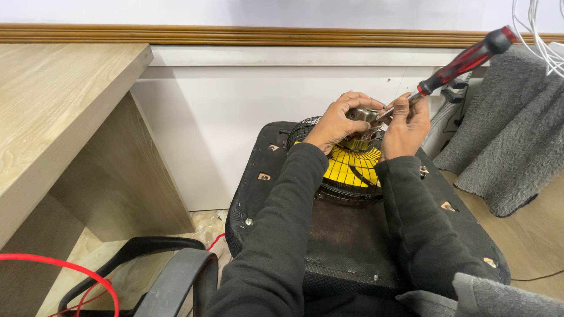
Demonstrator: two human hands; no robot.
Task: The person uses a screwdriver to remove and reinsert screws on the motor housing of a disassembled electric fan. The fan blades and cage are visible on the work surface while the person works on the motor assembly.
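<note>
While the left hand [336, 122] curls around a small shiny metal fitting [362, 114] above the yellow-bladed fan in its black wire cage [351, 170], the right hand [406, 128] grips a red-and-black-handled screwdriver [464, 61], its long axis slanting down-left from the upper right, tip meeting the fitting just between both hands

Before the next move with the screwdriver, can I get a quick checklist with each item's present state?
1. Left hand gripping the metal part: ok.
2. Right hand holding the red-and-black screwdriver: ok.
3. Tip seated in a screw: cannot tell, the hands hide it.
4. Yellow fan with its black grille resting on the upturned chair seat: ok.
5. Red cable away from both hands: ok.
</note>
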